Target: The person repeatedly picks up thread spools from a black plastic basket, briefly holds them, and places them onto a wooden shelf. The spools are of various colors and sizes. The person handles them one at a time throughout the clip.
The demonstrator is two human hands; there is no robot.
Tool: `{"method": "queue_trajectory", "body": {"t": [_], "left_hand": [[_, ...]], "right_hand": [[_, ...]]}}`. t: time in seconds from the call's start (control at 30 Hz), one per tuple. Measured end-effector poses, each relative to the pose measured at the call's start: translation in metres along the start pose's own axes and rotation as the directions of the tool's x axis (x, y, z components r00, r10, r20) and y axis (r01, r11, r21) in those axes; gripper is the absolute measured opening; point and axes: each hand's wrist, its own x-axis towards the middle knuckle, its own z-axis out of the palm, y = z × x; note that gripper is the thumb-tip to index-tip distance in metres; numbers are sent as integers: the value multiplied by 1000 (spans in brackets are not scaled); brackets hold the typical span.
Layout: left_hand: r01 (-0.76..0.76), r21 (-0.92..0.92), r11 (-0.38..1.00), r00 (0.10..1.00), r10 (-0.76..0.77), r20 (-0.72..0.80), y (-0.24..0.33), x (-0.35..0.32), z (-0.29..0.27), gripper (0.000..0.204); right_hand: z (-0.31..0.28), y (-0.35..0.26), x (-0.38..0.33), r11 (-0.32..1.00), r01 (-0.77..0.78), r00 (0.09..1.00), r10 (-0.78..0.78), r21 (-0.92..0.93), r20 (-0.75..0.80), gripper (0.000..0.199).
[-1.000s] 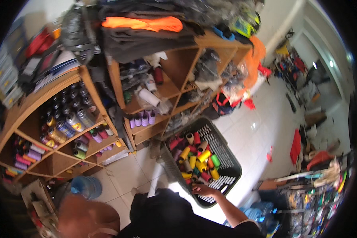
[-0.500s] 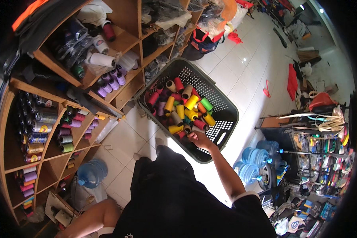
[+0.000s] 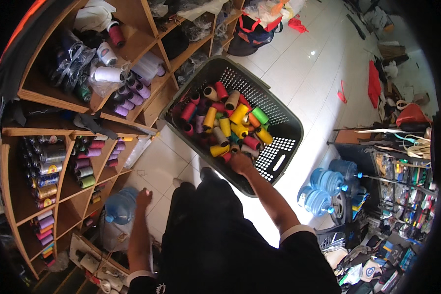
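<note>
We are reaching our right hand into the dark basket of thread spools on the floor, its grip unclear; our left hand is hanging loosely curled, empty. Tugging one spool could topple the heap.

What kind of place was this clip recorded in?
Probably a sewing or tailoring workshop's storeroom. Wooden shelves hold rows of thread cones, and a dark plastic basket on the tiled floor is full of coloured thread cones. The right hand reaches into the basket; the left hand hangs free.
</note>
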Motion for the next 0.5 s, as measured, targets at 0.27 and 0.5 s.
{"method": "queue_trajectory", "body": {"t": [0.27, 0.5], "left_hand": [[93, -404, 910, 973, 3, 232, 126, -57, 29, 31], [396, -666, 632, 908, -163, 385, 81, -75, 54, 29]], "right_hand": [[-47, -6, 64, 986, 93, 990, -78, 135, -114, 19], [-55, -59, 95, 942, 215, 915, -103, 256, -391, 22]]}}
